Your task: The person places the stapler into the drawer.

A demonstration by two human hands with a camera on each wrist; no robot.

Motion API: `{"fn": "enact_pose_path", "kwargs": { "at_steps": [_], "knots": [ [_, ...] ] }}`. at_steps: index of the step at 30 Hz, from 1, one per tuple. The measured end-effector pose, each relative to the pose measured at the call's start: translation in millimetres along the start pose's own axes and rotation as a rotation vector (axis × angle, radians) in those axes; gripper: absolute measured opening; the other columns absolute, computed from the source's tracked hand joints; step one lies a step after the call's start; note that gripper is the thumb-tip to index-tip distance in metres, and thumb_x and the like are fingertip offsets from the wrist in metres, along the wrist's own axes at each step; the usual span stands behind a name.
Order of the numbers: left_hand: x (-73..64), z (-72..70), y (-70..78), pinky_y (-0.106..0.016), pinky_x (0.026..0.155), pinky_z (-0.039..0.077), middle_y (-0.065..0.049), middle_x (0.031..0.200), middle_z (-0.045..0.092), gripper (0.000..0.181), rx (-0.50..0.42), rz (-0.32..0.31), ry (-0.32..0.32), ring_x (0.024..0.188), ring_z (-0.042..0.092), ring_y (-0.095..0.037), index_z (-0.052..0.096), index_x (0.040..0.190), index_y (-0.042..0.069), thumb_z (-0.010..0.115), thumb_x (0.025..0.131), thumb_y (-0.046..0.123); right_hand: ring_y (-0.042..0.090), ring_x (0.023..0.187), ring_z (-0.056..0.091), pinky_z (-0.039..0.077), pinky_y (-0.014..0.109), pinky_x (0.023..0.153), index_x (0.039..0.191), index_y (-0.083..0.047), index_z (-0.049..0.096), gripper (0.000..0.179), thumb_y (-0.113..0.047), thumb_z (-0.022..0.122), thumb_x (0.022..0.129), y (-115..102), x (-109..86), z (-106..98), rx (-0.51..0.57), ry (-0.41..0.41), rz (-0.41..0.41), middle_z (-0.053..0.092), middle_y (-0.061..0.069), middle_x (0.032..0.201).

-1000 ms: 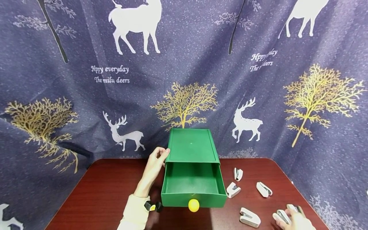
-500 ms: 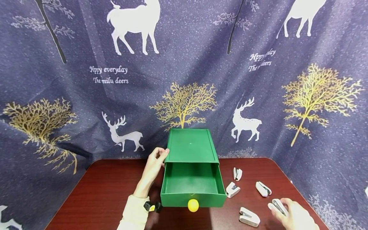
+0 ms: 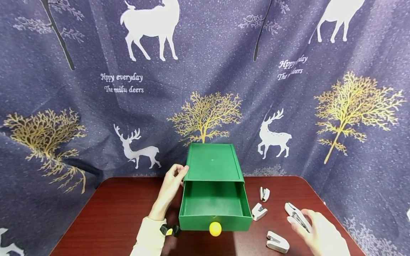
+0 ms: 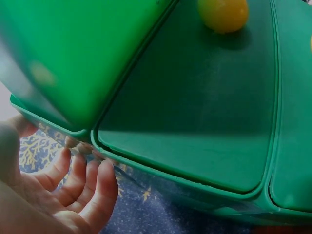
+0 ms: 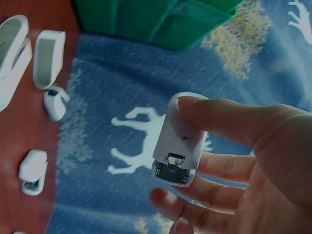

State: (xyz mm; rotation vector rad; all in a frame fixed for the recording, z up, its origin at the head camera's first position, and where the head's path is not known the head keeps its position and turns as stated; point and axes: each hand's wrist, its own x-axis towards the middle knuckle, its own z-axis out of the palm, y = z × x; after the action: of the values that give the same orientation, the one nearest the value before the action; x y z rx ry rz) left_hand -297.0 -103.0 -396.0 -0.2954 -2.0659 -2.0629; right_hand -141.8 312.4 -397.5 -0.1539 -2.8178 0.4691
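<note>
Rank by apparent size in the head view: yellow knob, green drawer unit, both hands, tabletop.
1. Tabletop
2. Green drawer unit
3. Left hand and right hand: too alike to rank
4. Yellow knob

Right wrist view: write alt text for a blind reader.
A right hand holds a white stapler before a blue printed cloth. More staplers lie on a red-brown table at left; a green box shows at top.

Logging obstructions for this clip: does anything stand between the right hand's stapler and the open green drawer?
Yes, low down: a loose stapler on the table and the drawer's right wall; the held stapler would likely pass above both.
</note>
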Motion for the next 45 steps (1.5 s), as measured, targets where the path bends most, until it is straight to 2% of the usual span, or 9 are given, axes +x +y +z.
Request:
{"fn": "enact_pose_path", "kwargs": {
  "at_steps": [4,7,15,21,26,33,38,45],
  "knots": [
    [-7.9,1.5,17.3,-0.029,0.062,0.049,-0.003,0.080,0.052,0.017,0.030,-0.002,-0.005,0.071,0.054,-0.014,0.055,0.096,0.001,0.061,0.098,0.016,0.021,0.075,0.057,0.044,0.043,0.058,0.116,-0.007,0.062,0.063,-0.055,0.075,0.079,-15,-0.8,-4,0.009,0.050,-0.037,0.061,0.004,0.092],
    [-9.4,1.7,20.4,-0.029,0.062,0.050,-0.002,0.080,0.051,0.017,0.035,0.005,-0.007,0.070,0.054,-0.012,0.055,0.095,0.000,0.060,0.098,0.016,0.024,0.078,0.059,0.046,0.046,0.059,0.115,-0.009,0.062,0.058,-0.051,0.077,0.078,-26,-2.1,-5,0.027,0.097,-0.075,0.063,0.005,0.095],
    [5.0,-1.1,-12.8,-0.028,0.060,0.049,-0.004,0.081,0.052,0.027,0.001,0.020,0.009,0.073,0.055,-0.017,0.056,0.096,0.004,0.066,0.095,0.029,0.021,0.081,0.059,0.048,0.044,0.066,0.111,-0.011,0.065,0.048,-0.034,0.085,0.073,-63,-2.5,-7,0.068,0.232,-0.230,0.064,0.003,0.096],
    [6.5,0.1,-14.2,-0.028,0.059,0.050,-0.006,0.080,0.054,0.029,-0.002,0.040,0.015,0.072,0.056,-0.020,0.057,0.095,0.003,0.066,0.094,0.030,0.015,0.077,0.058,0.048,0.040,0.060,0.111,-0.014,0.066,0.047,-0.027,0.086,0.070,-92,-1.6,-11,0.064,0.307,-0.325,0.062,-0.003,0.091],
    [7.2,0.2,-16.1,-0.028,0.059,0.049,-0.006,0.081,0.053,0.029,0.006,0.035,0.019,0.073,0.055,-0.018,0.056,0.095,0.002,0.067,0.095,0.029,0.015,0.076,0.060,0.050,0.039,0.058,0.109,-0.012,0.068,0.047,-0.026,0.086,0.068,-114,-0.2,-10,0.048,0.403,-0.423,0.062,-0.002,0.090],
    [6.3,0.5,-16.8,-0.028,0.058,0.049,-0.005,0.082,0.053,0.025,0.019,0.040,0.029,0.072,0.055,-0.016,0.057,0.096,0.003,0.066,0.095,0.027,0.022,0.088,0.062,0.052,0.042,0.069,0.107,-0.013,0.067,0.045,-0.026,0.087,0.069,-138,1.6,-6,0.069,0.418,-0.482,0.064,0.004,0.095],
    [4.9,0.9,-16.5,-0.028,0.058,0.049,-0.005,0.080,0.053,0.027,0.021,0.039,0.031,0.071,0.055,-0.016,0.057,0.096,0.003,0.066,0.095,0.028,0.015,0.079,0.060,0.050,0.034,0.059,0.104,-0.015,0.067,0.044,-0.024,0.087,0.067,-153,2.5,-3,0.075,0.439,-0.528,0.061,-0.003,0.090],
    [6.0,1.1,-15.9,-0.027,0.058,0.049,-0.004,0.080,0.052,0.025,0.020,0.042,0.033,0.072,0.054,-0.015,0.057,0.095,0.004,0.066,0.094,0.028,0.011,0.078,0.058,0.050,0.033,0.054,0.106,-0.016,0.067,0.043,-0.025,0.086,0.069,-171,4.2,3,0.098,0.398,-0.514,0.059,-0.007,0.090]
  ]
}}
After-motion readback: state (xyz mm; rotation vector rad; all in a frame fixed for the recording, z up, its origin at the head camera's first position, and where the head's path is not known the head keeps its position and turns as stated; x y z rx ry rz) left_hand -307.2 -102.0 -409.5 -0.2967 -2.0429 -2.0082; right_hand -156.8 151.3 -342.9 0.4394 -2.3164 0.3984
